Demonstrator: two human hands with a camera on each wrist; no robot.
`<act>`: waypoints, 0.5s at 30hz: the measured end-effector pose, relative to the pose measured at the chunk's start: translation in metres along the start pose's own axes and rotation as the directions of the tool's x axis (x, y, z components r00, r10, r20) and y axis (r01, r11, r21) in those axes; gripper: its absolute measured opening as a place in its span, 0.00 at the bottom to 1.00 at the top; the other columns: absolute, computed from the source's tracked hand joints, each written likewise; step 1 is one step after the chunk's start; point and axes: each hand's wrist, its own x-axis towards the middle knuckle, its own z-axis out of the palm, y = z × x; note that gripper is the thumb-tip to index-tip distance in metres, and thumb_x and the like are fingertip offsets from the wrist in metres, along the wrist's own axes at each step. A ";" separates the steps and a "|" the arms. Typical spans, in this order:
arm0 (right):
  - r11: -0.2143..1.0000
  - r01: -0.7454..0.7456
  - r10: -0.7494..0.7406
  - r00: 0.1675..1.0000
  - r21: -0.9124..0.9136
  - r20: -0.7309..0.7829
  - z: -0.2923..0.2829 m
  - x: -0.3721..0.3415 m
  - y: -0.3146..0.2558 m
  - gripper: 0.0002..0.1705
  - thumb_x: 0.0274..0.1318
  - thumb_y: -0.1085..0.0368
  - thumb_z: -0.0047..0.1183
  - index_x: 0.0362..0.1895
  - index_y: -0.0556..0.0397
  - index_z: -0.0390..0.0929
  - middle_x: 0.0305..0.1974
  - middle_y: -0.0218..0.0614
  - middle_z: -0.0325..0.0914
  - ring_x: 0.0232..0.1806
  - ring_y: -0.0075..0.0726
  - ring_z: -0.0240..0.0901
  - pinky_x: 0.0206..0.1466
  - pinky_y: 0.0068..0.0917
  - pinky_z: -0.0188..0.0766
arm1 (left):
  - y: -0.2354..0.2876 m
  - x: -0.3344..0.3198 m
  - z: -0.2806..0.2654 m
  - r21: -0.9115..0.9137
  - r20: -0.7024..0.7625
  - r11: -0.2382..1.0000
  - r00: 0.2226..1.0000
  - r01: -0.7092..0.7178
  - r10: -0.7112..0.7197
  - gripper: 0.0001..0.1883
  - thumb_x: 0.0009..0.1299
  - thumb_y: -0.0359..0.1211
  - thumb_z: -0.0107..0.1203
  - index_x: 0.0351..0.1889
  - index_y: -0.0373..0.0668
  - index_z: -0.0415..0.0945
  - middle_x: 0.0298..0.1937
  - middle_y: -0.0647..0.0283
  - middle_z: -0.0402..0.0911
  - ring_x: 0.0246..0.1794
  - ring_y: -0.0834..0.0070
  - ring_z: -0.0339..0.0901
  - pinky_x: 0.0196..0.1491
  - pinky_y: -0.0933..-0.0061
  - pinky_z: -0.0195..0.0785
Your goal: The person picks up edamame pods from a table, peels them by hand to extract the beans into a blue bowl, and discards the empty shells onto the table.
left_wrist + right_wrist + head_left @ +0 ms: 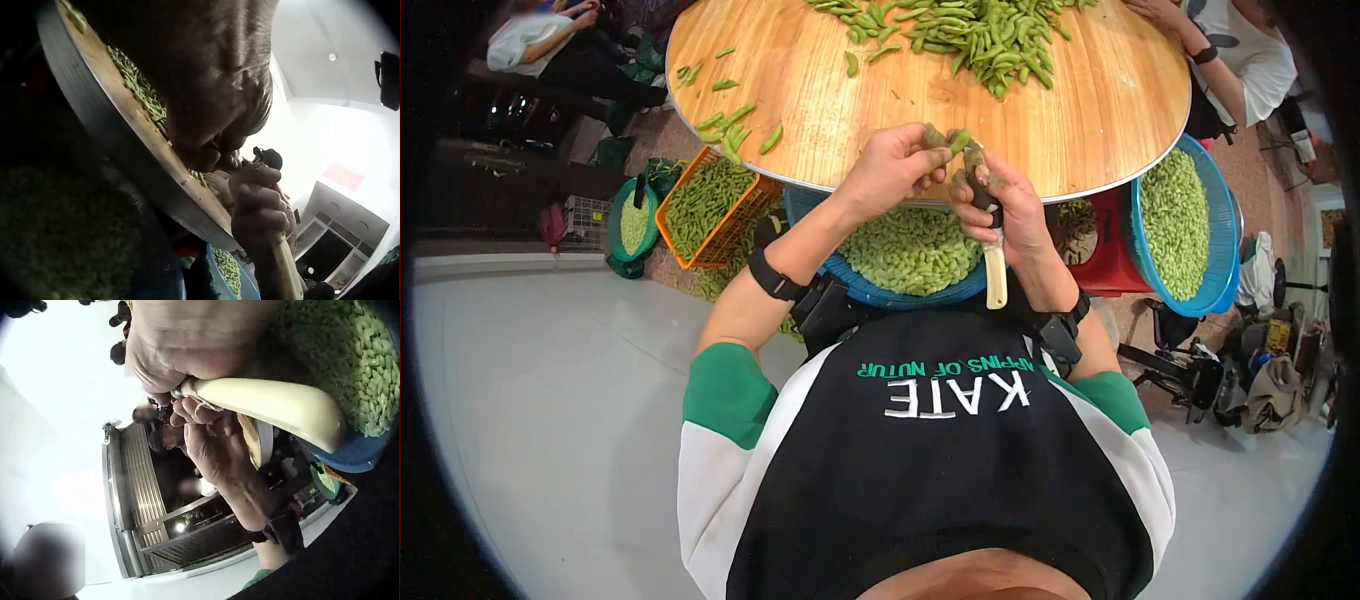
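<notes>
Over the near edge of the round wooden table (1090,110), my left hand (892,170) pinches a green bean pod (960,142) between thumb and fingers. Close beside it, my right hand (1018,208) grips a tool with a long cream handle (996,275), its upper part dark and wrapped. The handle points down toward my body; in the right wrist view the smooth handle (269,406) juts out below the palm. The fingers hide the tool's working end, so I cannot tell its kind. Below both hands, shelled green beans (912,250) fill a blue basket (855,288).
A heap of pods (990,45) covers the table's far side, with loose pods (735,135) at left. An orange crate (690,258) of pods stands left, near a green basin (622,258). At right is another blue basket (1148,255) of beans. Other people (1225,75) sit around the table.
</notes>
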 end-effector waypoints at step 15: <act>0.995 -0.056 0.052 0.997 0.086 0.054 0.010 -0.002 0.003 0.09 0.62 0.68 0.43 0.46 0.53 0.68 0.29 0.33 0.65 0.17 0.18 0.54 0.14 0.12 0.52 | -0.007 -0.006 -0.015 -0.297 0.212 0.953 0.977 0.051 0.014 0.05 0.71 0.32 0.51 0.37 0.41 0.74 0.27 0.71 0.75 0.23 0.89 0.68 0.22 0.86 0.59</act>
